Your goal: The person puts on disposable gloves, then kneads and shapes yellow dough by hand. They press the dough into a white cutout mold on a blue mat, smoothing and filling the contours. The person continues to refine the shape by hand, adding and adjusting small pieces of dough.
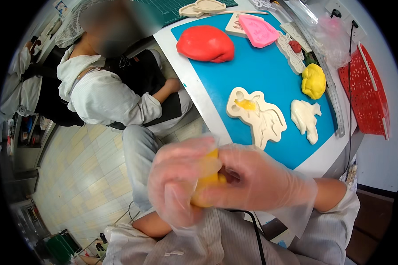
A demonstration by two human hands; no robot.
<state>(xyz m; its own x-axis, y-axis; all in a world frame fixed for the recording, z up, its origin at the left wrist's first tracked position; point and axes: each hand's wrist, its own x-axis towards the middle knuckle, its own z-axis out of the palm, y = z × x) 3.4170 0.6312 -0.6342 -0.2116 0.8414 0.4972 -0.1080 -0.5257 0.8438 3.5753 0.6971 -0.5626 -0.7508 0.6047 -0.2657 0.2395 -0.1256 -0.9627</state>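
In front of my chest, a lump of yellow modelling dough (208, 179) is gripped by both my hands, which wear clear plastic gloves. My left hand (175, 179) curls around it from the left, and my right hand (265, 180) presses on it from the right. Fingers and some motion blur cover part of the lump. Just beyond, a cream figure-shaped mould (268, 119) lies on the blue mat (212, 82), and yellow dough (246, 104) fills part of its cavity. Right of the mould sits a shaped piece of white dough (305, 117).
Along the mat's far side are a big red dough lump (205, 44), a pink mould (258, 31) and a smaller yellow lump (313, 81). A metal ruler (333, 96) edges the right side, near a red basket (364, 92). A person (109, 89) sits at the left.
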